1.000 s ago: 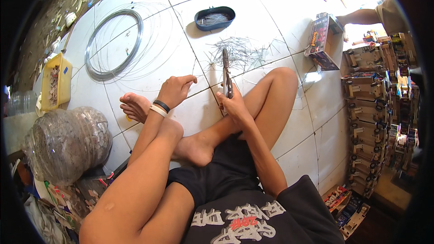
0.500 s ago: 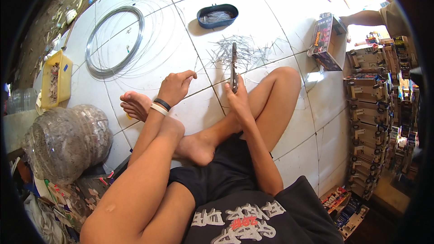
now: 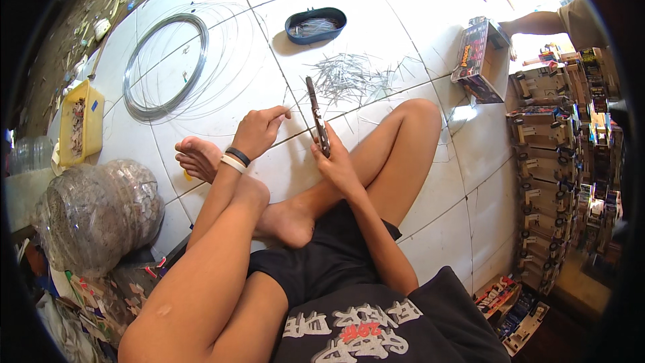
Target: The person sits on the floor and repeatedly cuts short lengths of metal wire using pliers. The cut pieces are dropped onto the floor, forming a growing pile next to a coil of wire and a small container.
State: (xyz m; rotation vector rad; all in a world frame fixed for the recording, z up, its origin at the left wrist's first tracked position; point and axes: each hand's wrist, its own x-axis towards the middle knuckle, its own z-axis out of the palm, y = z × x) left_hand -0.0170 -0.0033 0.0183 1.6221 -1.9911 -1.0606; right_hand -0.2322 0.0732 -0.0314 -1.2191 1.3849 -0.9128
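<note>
Head view shows the right hand (image 3: pixel 337 163) wrapped round pliers (image 3: pixel 316 113) pointing to eleven o'clock, best gripped well back for control, wire pieces (image 3: pixel 346 77) at its twelve, the left hand (image 3: pixel 257 129) half-curled, its hold impossible to tell.

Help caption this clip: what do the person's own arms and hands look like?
Left hand and right hand are ungloved. A narrow black band and narrow white band circle the left wrist; the right wrist is bare. The short right sleeve is black fabric.
</note>
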